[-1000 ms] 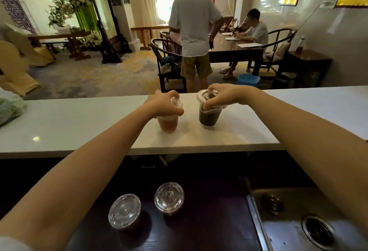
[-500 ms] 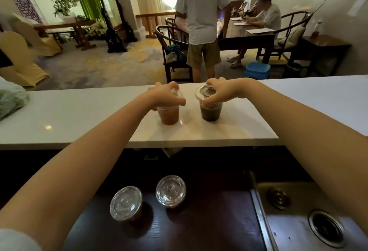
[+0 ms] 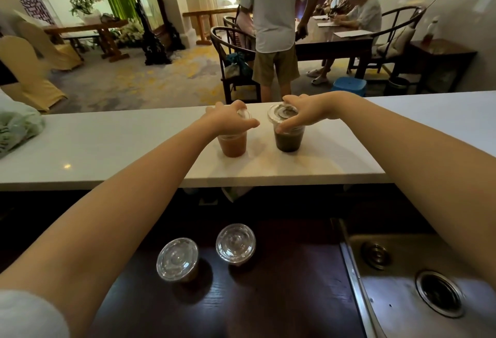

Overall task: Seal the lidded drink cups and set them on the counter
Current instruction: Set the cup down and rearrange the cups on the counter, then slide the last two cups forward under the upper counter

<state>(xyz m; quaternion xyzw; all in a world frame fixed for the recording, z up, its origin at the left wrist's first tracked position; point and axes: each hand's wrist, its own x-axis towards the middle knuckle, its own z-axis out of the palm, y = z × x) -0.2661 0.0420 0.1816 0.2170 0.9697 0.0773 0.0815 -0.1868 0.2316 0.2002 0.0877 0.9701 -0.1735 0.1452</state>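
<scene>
White stone forms the counter (image 3: 107,144) that carries both task cups. Your left hand (image 3: 228,121) grips the lid rim of the orange drink cup (image 3: 232,144), thumb and fingers curled around it. Your right hand (image 3: 303,114) pinches the lid of the dark drink cup (image 3: 288,140) just beside it. Two more lidded cups (image 3: 177,258) (image 3: 235,242) stand on the lower dark wooden surface (image 3: 268,297), near the steel sink (image 3: 416,284).

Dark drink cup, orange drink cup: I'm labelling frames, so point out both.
dark drink cup (image 3: 288,140), head view, dark-filled side wall below the lid.
orange drink cup (image 3: 233,146), head view, orange-filled side wall.
</scene>
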